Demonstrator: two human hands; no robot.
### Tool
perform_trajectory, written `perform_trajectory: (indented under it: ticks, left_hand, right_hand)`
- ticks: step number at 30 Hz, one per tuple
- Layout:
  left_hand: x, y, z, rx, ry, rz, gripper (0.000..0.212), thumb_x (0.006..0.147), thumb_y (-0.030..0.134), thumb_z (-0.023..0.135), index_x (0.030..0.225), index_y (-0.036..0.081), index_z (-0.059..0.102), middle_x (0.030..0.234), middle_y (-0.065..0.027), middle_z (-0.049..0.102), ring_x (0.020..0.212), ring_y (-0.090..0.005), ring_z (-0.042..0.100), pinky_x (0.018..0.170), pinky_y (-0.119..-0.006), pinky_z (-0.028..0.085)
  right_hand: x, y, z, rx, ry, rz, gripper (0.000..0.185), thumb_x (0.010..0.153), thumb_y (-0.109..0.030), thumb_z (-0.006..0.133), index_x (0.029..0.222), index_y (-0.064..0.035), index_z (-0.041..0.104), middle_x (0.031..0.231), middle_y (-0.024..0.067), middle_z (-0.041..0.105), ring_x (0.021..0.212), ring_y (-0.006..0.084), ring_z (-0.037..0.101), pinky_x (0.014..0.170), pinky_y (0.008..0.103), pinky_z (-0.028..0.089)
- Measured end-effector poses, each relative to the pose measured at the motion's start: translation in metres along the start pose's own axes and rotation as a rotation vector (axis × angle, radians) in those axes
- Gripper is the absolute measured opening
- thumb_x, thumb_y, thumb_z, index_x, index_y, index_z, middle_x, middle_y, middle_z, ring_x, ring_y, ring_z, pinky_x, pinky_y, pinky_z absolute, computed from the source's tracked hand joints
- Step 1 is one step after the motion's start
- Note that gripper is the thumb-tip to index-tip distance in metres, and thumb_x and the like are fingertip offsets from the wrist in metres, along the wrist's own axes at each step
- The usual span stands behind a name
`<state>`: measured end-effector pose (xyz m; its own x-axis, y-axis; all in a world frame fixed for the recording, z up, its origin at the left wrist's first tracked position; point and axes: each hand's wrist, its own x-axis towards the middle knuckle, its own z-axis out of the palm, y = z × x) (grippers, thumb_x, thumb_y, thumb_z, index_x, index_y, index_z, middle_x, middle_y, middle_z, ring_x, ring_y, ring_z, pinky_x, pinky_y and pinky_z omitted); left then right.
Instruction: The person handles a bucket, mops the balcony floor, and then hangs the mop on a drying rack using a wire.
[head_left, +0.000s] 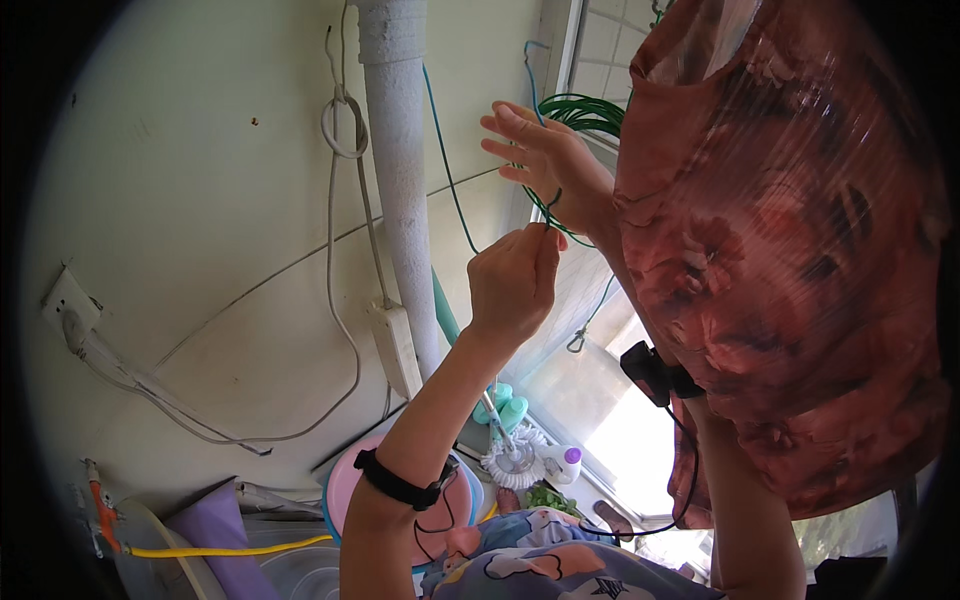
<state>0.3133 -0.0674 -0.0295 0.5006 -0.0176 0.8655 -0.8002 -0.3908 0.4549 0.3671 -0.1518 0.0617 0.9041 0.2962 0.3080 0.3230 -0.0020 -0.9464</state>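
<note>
My left hand (514, 281) is closed in a fist around a thin green cord (450, 169). That cord slants down beside the pipe to the fist, and a short dark end pokes out above the thumb. Just above and to the right, my right hand (555, 161) has its fingers spread, with nothing visible in its grasp. Behind it hangs a coil of green cord or wire (585, 109), partly covered by the hand. A red floral garment (780, 262) with a glossy sheen hangs at the right and hides part of my right forearm.
A white pipe (397, 187) runs down the wall beside a power strip (394, 349) and looped cable. Low down are a pink basin (352, 480), a mop head (516, 461), bottles (562, 463) and a yellow hose (232, 551). A metal carabiner (576, 342) dangles near the window.
</note>
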Motion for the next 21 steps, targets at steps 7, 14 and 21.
perform_trajectory:
  ticks: [7, 14, 21]
  left_hand:
    - [-0.015, 0.011, -0.003, -0.132, -0.05, 0.049, 0.016, 0.09, 0.014, 0.048, 0.089, 0.002, 0.059, 0.086, -0.0116, 0.057, 0.079, -0.0233, 0.056, 0.066, -0.033, 0.044]
    - [0.04, 0.004, -0.018, -0.523, 0.179, -0.345, 0.063, 0.09, 0.037, 0.053, 0.129, -0.008, 0.029, 0.116, -0.019, 0.048, 0.109, -0.0251, 0.049, 0.09, -0.034, 0.04]
    - [0.106, -0.014, -0.058, -0.86, -0.174, -0.535, 0.045, 0.094, 0.044, 0.041, 0.097, 0.001, 0.054, 0.08, -0.0072, 0.057, 0.083, -0.018, 0.058, 0.078, -0.032, 0.046]
  right_hand:
    - [-0.021, -0.009, -0.023, 0.525, -0.445, 0.281, 0.073, 0.089, -0.055, 0.036, 0.131, 0.0055, 0.035, 0.125, 0.0226, 0.048, 0.115, 0.0335, 0.049, 0.094, 0.038, 0.041]
    - [-0.017, -0.01, -0.007, 0.084, -0.102, 0.132, 0.058, 0.087, -0.05, 0.051, 0.076, 0.0063, 0.059, 0.065, 0.0139, 0.06, 0.056, 0.0219, 0.063, 0.052, 0.0306, 0.054]
    - [-0.003, 0.0, 0.02, -0.106, -0.088, 0.162, 0.045, 0.086, -0.041, 0.059, 0.076, 0.0021, 0.054, 0.06, 0.0093, 0.057, 0.05, 0.0188, 0.061, 0.048, 0.0272, 0.052]
